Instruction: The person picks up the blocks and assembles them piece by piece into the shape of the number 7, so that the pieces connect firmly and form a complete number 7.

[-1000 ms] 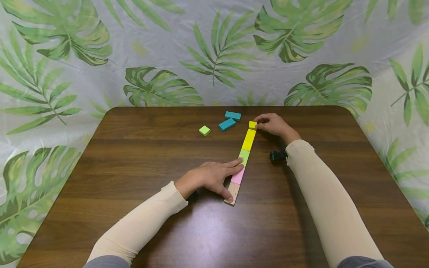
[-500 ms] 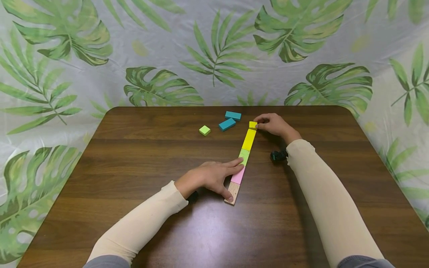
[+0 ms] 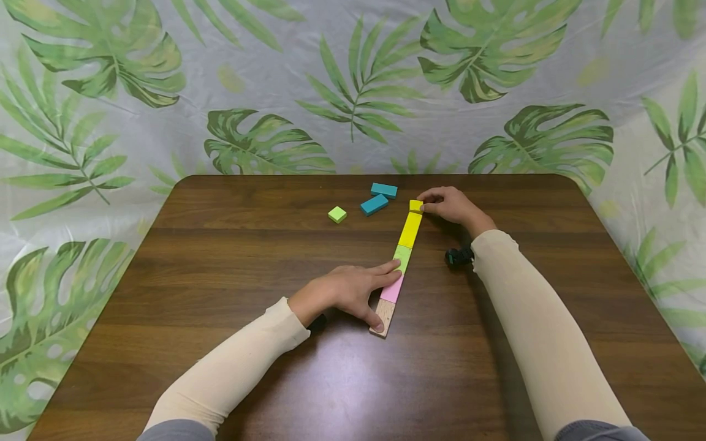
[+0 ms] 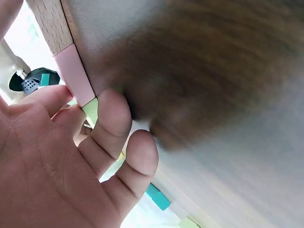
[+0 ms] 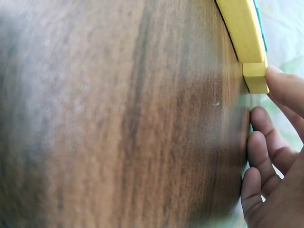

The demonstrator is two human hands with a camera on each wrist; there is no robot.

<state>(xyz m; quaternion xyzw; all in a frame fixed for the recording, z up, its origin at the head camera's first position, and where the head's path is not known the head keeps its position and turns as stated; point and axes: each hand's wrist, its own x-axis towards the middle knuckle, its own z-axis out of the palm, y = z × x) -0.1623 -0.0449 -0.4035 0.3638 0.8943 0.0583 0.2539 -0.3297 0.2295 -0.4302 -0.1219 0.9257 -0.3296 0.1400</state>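
Wooden blocks lie end to end in a slanting row on the table: a bare wood block [image 3: 387, 311], a pink block [image 3: 391, 293], a light green block [image 3: 403, 252] and a long yellow block [image 3: 410, 230]. At the far end sits a small yellow block [image 3: 415, 206]. My left hand [image 3: 352, 291] spreads over the near part; its thumb rests on the bare wood block, two fingertips on the green and pink ones. With thumb and index finger, my right hand [image 3: 453, 206] pinches the small yellow block, its other fingers low by the table in the right wrist view.
Two teal blocks, one nearer [image 3: 374, 205] and one farther [image 3: 383, 190], lie left of the row's far end. A small lime block [image 3: 337, 214] is farther left. The dark wood table [image 3: 231, 257] ends before a leaf-patterned curtain [image 3: 353, 79]. A black wrist camera [image 3: 458, 257] hangs under the right wrist.
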